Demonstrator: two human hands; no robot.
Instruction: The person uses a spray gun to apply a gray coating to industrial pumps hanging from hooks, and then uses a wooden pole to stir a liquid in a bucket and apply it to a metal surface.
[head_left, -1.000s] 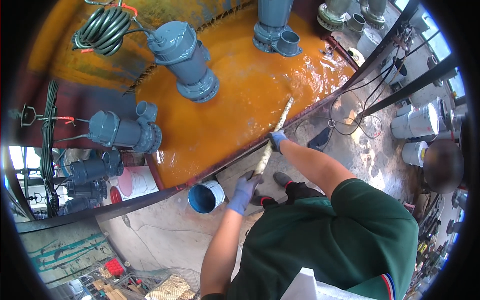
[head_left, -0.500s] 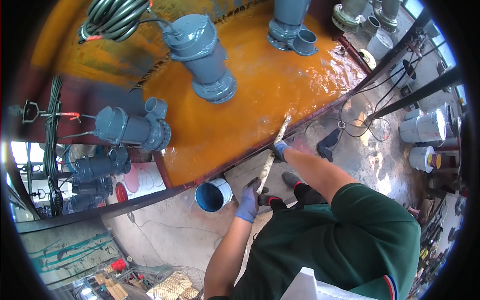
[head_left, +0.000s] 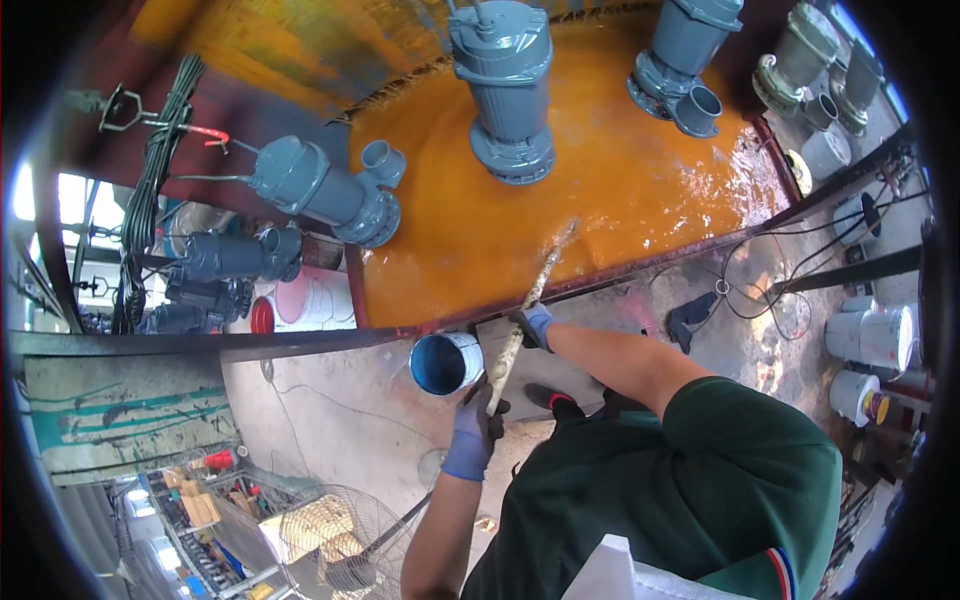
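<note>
A: What is being held at this moment?

B: A long pale stick [head_left: 522,320] is gripped in both gloved hands. The left hand [head_left: 470,432] is wrapped round the lower end, the fingers [head_left: 480,400] closed tight on the shaft. The right hand [head_left: 537,326] is set higher up, its fingers likewise curled shut about the stick, with no gap to be seen.

A: And where does the stick lie?

B: It is slanted up and away from the body, its far tip reaching over the tank's rim [head_left: 600,280] and resting on or just in the orange liquid [head_left: 600,180]. Whether the tip is dipped under cannot be told.

A: What else is near it?

B: A small tub with a blue inside [head_left: 446,362] sits just beside the left hand, at the rim's outer edge. Grey pumps stand in the liquid: one upright ahead [head_left: 505,90], a second toward the right [head_left: 685,60], and one lying tilted at the left edge [head_left: 320,190].

A: How is such a stroke best handled?

B: By judgement, the upper hand should be used as the pivot and the lower one as the driver, so that the tip is swept smoothly. The stick should be kept clear of the pumps, and splashing over the rim is to be avoided by slow, even strokes.
</note>
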